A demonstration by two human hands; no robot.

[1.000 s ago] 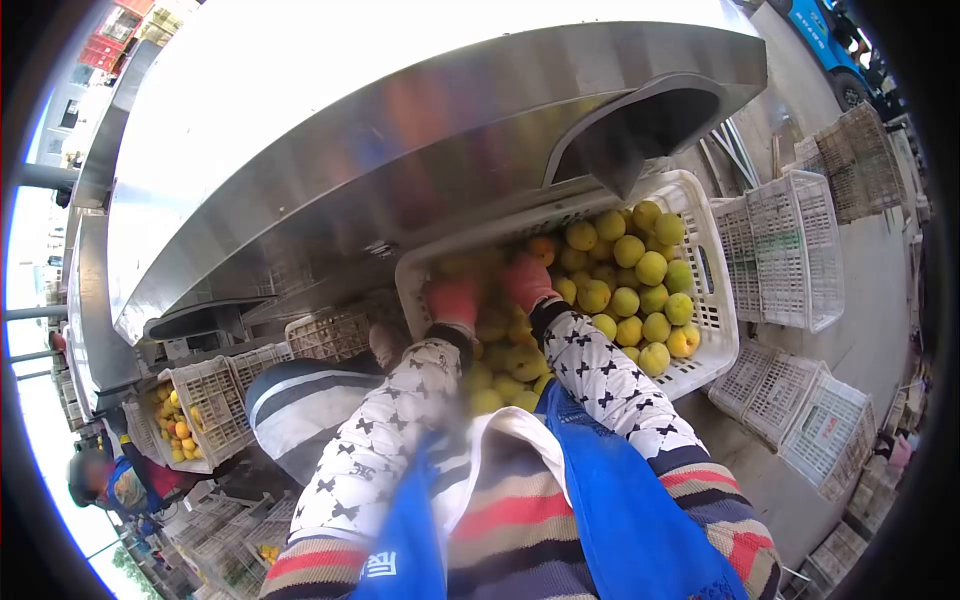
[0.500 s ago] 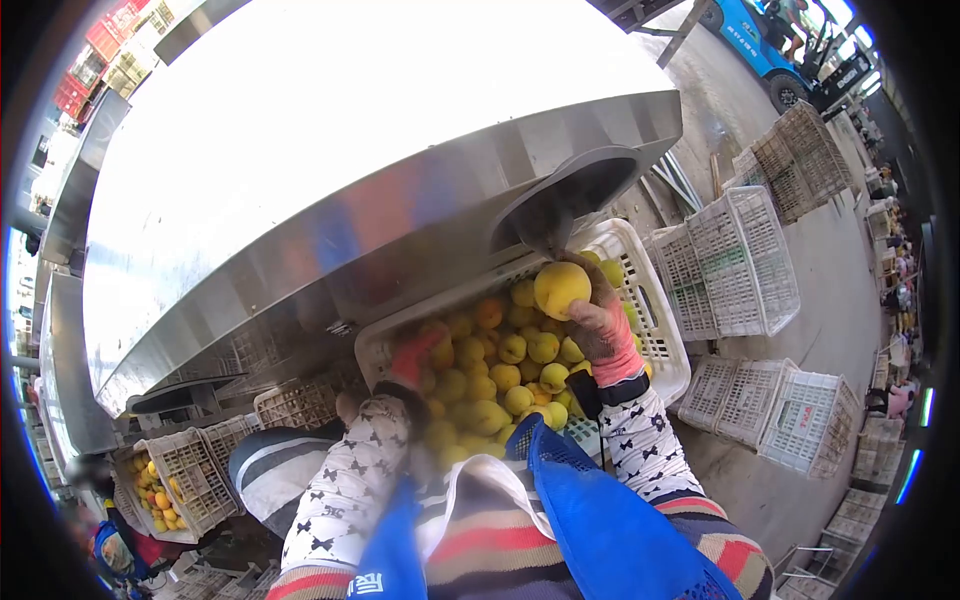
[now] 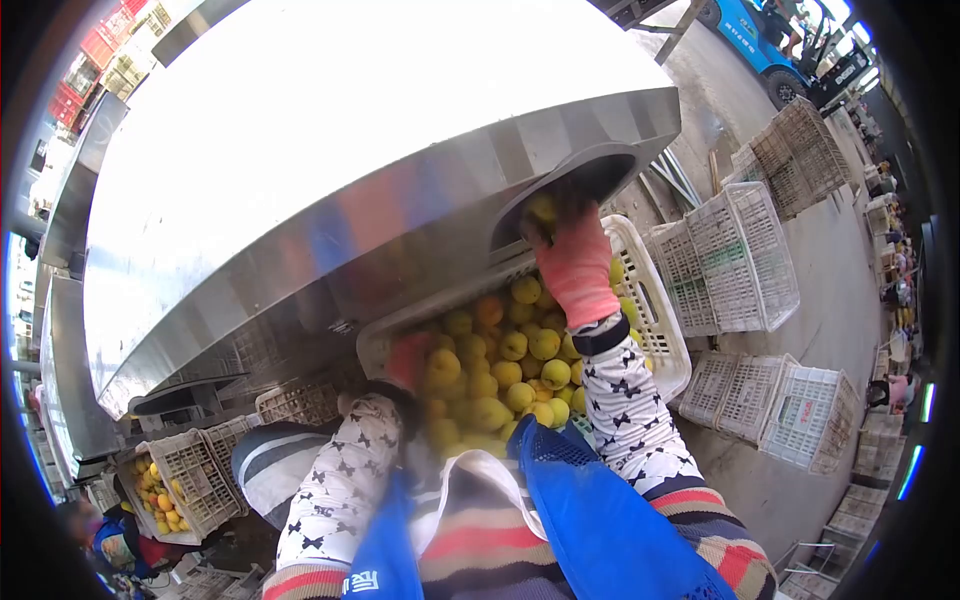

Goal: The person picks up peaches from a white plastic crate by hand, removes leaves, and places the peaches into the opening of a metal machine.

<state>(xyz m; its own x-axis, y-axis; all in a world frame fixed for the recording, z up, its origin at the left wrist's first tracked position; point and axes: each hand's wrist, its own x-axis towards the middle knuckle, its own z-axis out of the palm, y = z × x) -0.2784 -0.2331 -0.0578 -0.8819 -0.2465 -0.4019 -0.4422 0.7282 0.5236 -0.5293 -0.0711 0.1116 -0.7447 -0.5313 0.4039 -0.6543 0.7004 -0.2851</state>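
Observation:
Below the metal table edge, a white plastic crate holds many yellow-green fruits. My right hand, in a pink glove with dark fingers, is raised at the dark oval opening in the table's side, closed on a yellow-green fruit partly hidden in shadow. At the left end of the crate is my left hand, in a pink glove, beside a yellow fruit; its fingers are blurred, so whether it grips that fruit is unclear.
A large metal table spans the upper view. White crates stand to the right, with more lower down. A crate of orange and yellow fruit is at lower left. A blue forklift with a person is at upper right.
My right hand has moved up and left from over the crate into the oval opening, with a fruit in it. My left hand has shifted slightly left, and a yellow fruit shows more clearly beside it.

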